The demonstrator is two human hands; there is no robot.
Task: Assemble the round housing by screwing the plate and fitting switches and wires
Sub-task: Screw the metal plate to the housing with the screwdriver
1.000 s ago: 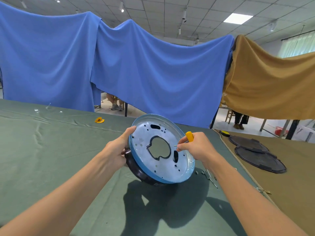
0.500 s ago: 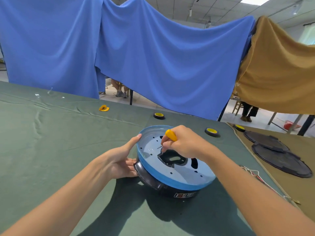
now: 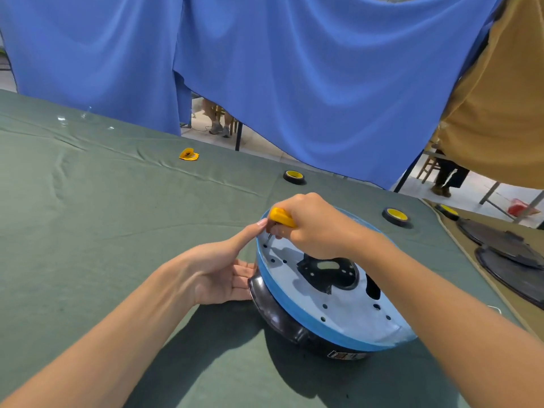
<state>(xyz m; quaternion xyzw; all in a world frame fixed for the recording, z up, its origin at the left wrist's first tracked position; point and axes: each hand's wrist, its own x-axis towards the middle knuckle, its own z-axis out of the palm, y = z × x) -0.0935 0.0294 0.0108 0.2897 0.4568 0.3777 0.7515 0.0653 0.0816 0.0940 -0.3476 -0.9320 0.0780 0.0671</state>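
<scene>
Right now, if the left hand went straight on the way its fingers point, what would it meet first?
The round housing: the left hand points at its black side, under the blue plate. The fingertips seem right at it, though contact is unclear.

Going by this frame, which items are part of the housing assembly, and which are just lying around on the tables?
In use: black housing; blue-rimmed plate on it; yellow-handled screwdriver, gripped by the right hand; left hand touching the housing's side.

Lying about: tape rolls; yellow scrap; dark discs at far right.
</scene>
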